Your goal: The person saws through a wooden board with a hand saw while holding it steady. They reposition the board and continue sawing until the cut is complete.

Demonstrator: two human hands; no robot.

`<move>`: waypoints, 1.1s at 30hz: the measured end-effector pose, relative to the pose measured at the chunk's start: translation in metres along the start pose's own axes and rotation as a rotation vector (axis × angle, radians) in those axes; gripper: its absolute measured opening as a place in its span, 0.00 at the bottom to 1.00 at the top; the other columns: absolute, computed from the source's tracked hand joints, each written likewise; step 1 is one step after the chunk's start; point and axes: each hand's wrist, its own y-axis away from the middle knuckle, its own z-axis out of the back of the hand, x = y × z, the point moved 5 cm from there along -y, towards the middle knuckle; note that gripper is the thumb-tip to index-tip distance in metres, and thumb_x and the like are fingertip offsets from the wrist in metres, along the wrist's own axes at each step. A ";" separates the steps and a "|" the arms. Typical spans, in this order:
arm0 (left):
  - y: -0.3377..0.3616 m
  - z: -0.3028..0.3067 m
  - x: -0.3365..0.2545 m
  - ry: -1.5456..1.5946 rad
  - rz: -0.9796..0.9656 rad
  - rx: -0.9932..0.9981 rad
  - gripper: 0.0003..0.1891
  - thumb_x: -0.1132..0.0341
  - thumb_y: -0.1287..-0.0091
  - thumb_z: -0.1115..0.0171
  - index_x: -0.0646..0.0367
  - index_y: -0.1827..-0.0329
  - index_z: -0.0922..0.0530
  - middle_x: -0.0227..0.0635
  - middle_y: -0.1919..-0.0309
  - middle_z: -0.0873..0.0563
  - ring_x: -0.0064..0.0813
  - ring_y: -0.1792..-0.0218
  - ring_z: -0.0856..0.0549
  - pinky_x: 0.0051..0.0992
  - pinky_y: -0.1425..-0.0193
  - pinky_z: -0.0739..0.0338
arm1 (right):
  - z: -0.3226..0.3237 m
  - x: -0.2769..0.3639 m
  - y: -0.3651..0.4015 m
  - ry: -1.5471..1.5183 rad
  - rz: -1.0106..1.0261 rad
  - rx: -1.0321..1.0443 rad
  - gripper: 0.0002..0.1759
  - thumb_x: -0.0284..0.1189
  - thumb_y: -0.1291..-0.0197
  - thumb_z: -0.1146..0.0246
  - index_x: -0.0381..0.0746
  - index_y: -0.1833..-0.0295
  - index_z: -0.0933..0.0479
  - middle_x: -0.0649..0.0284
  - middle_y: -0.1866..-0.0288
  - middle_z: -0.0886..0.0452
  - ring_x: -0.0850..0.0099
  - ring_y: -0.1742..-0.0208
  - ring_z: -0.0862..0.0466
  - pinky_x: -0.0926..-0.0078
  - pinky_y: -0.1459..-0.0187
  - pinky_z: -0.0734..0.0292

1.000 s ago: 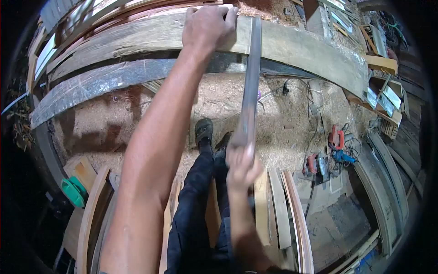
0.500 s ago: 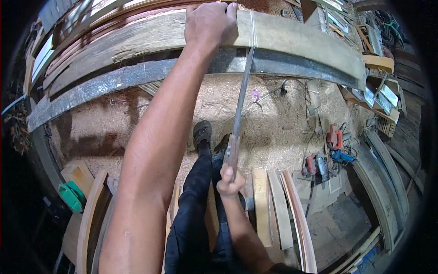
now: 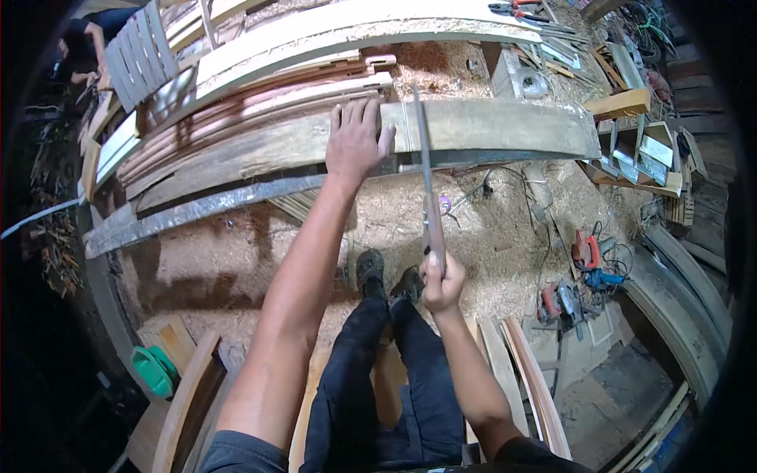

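Observation:
My left hand (image 3: 356, 142) lies flat with its fingers spread on a long weathered plank (image 3: 505, 126) that rests across a metal-faced beam (image 3: 197, 205). In my right hand (image 3: 441, 282) is the wooden handle of a handsaw (image 3: 426, 165). The saw's narrow blade reaches up across the plank, to the right of my left hand and just right of a pale line that runs across the wood.
Stacked boards (image 3: 260, 106) and a long pale beam (image 3: 363, 27) lie beyond the plank. Power tools (image 3: 561, 301) stand on the sawdust floor (image 3: 378, 213) at right. A green object (image 3: 154, 370) is at lower left. Another person's arm (image 3: 96, 39) shows at upper left.
The view now takes in more beyond the plank. My right hand and the saw have moved forward, so the blade extends past the plank's far edge. My left hand's fingers now lie spread on the plank.

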 end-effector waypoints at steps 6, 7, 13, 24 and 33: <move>-0.002 -0.004 0.001 -0.031 -0.009 -0.045 0.27 0.50 0.33 0.43 0.62 0.38 0.26 0.46 0.47 0.19 0.42 0.41 0.22 0.43 0.28 0.37 | -0.016 -0.017 -0.025 -0.230 -0.017 -0.011 0.22 0.39 0.28 0.44 0.39 0.76 0.30 0.70 0.82 0.28 0.82 0.80 0.29 0.79 0.77 0.37; -0.002 -0.004 0.002 -0.024 -0.031 -0.076 0.27 0.49 0.31 0.45 0.62 0.38 0.26 0.48 0.47 0.19 0.44 0.42 0.22 0.43 0.30 0.36 | -0.017 -0.014 -0.019 -0.308 -0.042 -0.015 0.23 0.40 0.28 0.45 0.39 0.76 0.30 0.70 0.82 0.28 0.82 0.80 0.29 0.79 0.77 0.38; -0.002 0.004 -0.003 -0.016 -0.031 -0.118 0.24 0.54 0.32 0.45 0.63 0.41 0.23 0.49 0.48 0.18 0.44 0.43 0.21 0.42 0.31 0.34 | -0.004 0.022 0.031 -0.233 -0.092 -0.086 0.24 0.39 0.28 0.45 0.40 0.77 0.32 0.71 0.84 0.29 0.83 0.84 0.31 0.81 0.80 0.39; -0.004 -0.006 0.005 0.000 0.033 -0.136 0.23 0.55 0.35 0.45 0.63 0.43 0.21 0.49 0.49 0.16 0.44 0.44 0.18 0.41 0.32 0.31 | -0.010 0.028 -0.032 -0.191 0.111 -0.114 0.22 0.42 0.24 0.45 0.36 0.66 0.29 0.72 0.80 0.31 0.84 0.81 0.31 0.81 0.79 0.38; -0.002 0.000 0.001 -0.036 0.108 -0.065 0.27 0.49 0.33 0.49 0.64 0.43 0.20 0.50 0.44 0.17 0.48 0.40 0.19 0.43 0.27 0.34 | -0.008 0.003 -0.062 -0.297 0.212 0.001 0.20 0.42 0.23 0.46 0.37 0.64 0.29 0.74 0.80 0.35 0.86 0.83 0.36 0.82 0.82 0.40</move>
